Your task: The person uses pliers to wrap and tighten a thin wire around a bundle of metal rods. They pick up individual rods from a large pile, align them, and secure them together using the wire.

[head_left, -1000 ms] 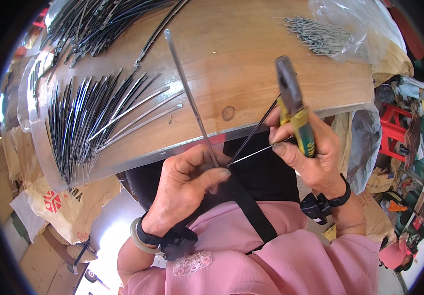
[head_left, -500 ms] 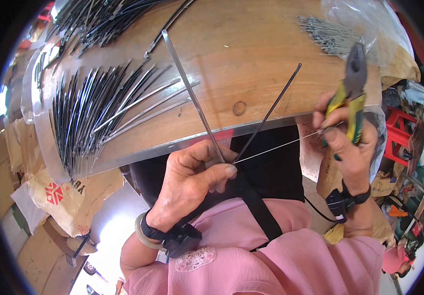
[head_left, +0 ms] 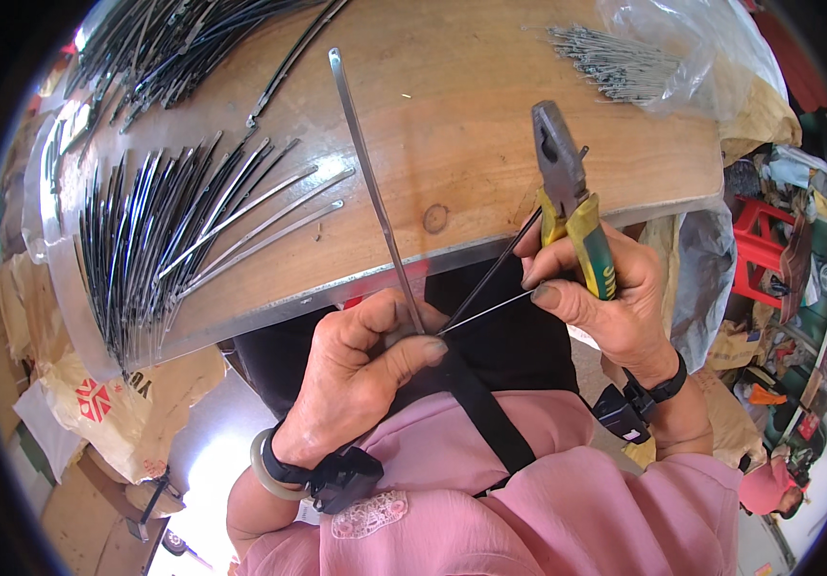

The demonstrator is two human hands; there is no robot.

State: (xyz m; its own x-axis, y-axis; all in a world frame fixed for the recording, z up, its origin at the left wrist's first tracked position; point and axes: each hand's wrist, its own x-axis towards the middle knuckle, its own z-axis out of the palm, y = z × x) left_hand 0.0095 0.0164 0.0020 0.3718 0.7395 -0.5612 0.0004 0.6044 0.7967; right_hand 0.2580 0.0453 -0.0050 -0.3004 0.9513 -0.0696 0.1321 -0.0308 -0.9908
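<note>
My left hand (head_left: pixel 360 370) pinches the lower ends of a silver metal strip (head_left: pixel 367 168) and a dark metal strip (head_left: pixel 495 272) between thumb and fingers. The two strips spread upward in a V from that grip. A thin wire (head_left: pixel 487 313) runs from the same spot to my right hand (head_left: pixel 615 312), whose thumb and forefinger pinch it. That hand also holds pliers (head_left: pixel 569 197) with yellow and green handles, their jaws pointing up and away. The pliers pass in front of part of the dark strip. My left fingers hide the joint itself.
On the wooden table (head_left: pixel 432 125), a fan of metal strips (head_left: pixel 144 240) lies at the left, with another dark pile (head_left: pixel 183 48) behind. A bundle of thin wires (head_left: pixel 615 65) sits far right beside clear plastic (head_left: pixel 720 58). A red stool (head_left: pixel 759 250) stands right.
My right hand has come left toward my left hand with the pliers, and the visible wire span between the hands is shorter. My left hand keeps its pinch.
</note>
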